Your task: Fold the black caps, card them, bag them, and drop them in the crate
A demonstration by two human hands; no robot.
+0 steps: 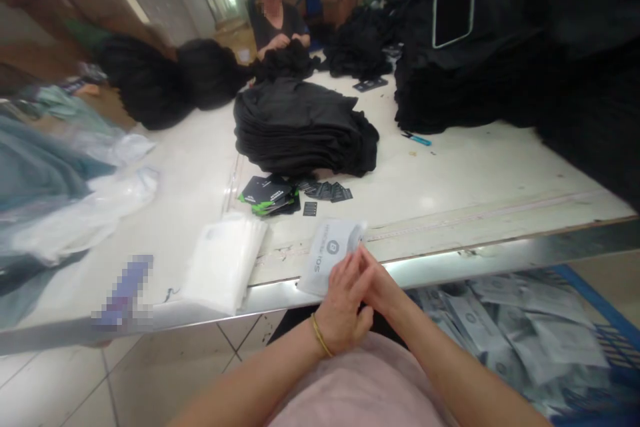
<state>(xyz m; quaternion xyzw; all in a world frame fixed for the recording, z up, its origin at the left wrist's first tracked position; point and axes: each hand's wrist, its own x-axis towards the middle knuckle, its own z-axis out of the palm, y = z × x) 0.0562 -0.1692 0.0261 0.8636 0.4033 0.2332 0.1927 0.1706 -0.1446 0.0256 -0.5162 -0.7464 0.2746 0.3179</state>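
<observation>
A pale plastic packing bag [323, 250] with a round logo and printed lettering lies at the table's near edge, something flat inside it. Both hands meet at its right edge. My left hand [343, 313], with a yellow bracelet on the wrist, has its fingers closed over that edge. Against it, my right hand [377, 283] pinches the same edge near the far corner; its fingers are partly hidden. Left of the bag sits a stack of blank translucent bags [220, 263]. Beyond are black cards with green edges [270, 193], small black labels [327, 191] and a pile of folded black garments [305, 123].
A blue crate [590, 293] of filled bags [505, 327] stands below the table at right. Blue thread snips [419, 139] lie before a tall black garment pile [425, 90] bearing a phone-like device [454, 7]. Across the table, a person [277, 23] handles black cloth.
</observation>
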